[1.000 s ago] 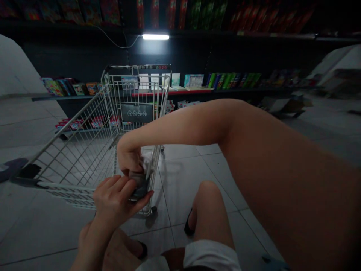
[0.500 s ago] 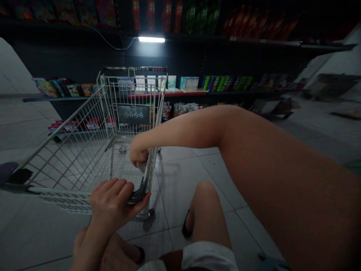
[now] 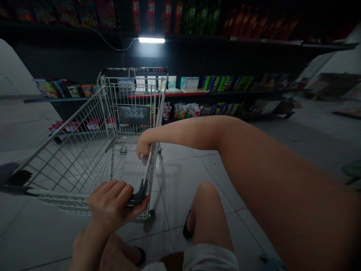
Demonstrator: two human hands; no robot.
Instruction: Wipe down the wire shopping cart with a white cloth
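Where the cart (image 3: 134,114) stands, the tiled floor (image 3: 180,180) looks grey.

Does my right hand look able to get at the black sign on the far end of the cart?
Probably yes: your right hand rests at the cart's side rail, and the open top of the wire basket seems to leave a free way to the black sign, though it's a forward stretch.

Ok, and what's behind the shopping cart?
Behind the wire shopping cart stands a dark shelf unit holding books and bright packets. The black sign on the cart hides whatever sits directly behind it.
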